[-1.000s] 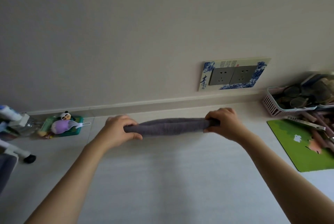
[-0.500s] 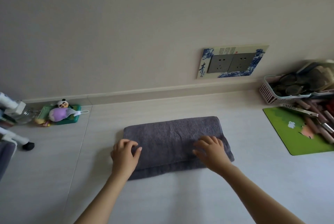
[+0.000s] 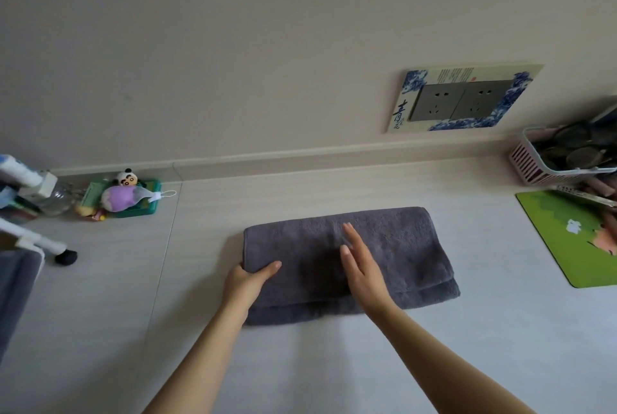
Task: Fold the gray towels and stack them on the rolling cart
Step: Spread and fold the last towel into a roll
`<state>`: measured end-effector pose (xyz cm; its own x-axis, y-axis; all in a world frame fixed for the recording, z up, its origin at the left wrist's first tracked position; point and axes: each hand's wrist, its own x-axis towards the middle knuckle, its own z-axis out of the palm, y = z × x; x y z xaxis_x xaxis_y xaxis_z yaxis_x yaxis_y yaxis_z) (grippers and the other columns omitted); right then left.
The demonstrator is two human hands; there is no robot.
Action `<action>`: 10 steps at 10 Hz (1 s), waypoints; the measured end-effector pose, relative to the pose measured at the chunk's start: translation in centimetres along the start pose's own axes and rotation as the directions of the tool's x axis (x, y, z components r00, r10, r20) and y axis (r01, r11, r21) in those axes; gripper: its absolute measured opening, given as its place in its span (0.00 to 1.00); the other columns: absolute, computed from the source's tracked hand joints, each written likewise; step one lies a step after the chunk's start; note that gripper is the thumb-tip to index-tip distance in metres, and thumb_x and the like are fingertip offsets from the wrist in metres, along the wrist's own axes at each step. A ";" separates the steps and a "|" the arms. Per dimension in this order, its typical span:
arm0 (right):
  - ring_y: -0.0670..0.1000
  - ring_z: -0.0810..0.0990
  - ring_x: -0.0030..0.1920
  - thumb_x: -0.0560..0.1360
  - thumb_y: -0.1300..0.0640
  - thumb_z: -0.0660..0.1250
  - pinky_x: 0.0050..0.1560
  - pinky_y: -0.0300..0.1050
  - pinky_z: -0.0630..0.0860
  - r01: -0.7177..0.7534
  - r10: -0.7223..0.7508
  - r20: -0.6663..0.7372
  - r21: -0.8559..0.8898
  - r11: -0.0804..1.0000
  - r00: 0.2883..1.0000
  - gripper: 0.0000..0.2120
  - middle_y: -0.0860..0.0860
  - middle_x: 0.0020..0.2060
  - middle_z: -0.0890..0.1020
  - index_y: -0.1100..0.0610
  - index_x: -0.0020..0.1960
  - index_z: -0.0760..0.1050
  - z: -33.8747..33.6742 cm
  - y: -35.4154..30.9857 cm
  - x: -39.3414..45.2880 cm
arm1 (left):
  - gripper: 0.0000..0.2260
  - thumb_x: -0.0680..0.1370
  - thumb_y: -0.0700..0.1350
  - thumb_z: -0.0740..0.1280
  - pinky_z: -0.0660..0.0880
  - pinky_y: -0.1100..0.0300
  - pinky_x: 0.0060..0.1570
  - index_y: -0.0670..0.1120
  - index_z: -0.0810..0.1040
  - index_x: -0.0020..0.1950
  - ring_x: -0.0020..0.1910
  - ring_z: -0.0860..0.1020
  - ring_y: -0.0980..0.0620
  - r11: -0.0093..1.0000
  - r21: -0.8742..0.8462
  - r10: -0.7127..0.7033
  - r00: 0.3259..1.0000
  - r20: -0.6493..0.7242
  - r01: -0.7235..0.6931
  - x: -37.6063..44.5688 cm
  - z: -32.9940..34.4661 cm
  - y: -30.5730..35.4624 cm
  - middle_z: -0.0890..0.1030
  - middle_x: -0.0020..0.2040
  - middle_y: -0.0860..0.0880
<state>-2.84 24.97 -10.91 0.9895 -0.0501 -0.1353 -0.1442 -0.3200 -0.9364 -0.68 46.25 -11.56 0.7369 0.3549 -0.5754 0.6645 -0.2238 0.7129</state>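
Observation:
A gray towel (image 3: 394,246) lies folded into a wide rectangle on the pale tabletop (image 3: 334,363), its layered edges toward me. My left hand (image 3: 248,280) grips the towel's left end, thumb on top and fingers underneath. My right hand (image 3: 362,266) rests edge-on across the towel's middle with straight fingers. At the far left edge stands the white rolling cart (image 3: 30,245), with gray cloth (image 3: 15,290) hanging on it.
A green tray with a panda toy and a purple pouch (image 3: 122,196) sits at the back left. At the right are a pink basket (image 3: 547,163) of small items and a green mat (image 3: 577,236). A wall socket plate (image 3: 464,98) hangs behind.
The towel went from being held up between both hands to lying on the table. My left hand has since taken its left end, and my right hand moved to its middle.

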 end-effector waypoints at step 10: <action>0.60 0.73 0.64 0.75 0.30 0.41 0.61 0.59 0.70 -0.371 0.513 0.153 0.858 0.355 0.845 0.37 0.60 0.63 0.75 0.54 0.68 0.68 -16.0 3.9 -1.2 | 0.40 0.77 0.51 0.63 0.72 0.57 0.52 0.44 0.38 0.76 0.57 0.78 0.43 0.711 0.381 0.410 0.788 0.459 -0.591 -13.0 21.1 12.9 0.77 0.62 0.41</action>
<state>-4.61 8.65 -9.18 0.7623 -0.0621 -0.6442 -0.4150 0.7169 -0.5602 0.92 19.56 -3.29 0.9101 -0.2288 -0.3456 0.0838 -0.7151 0.6940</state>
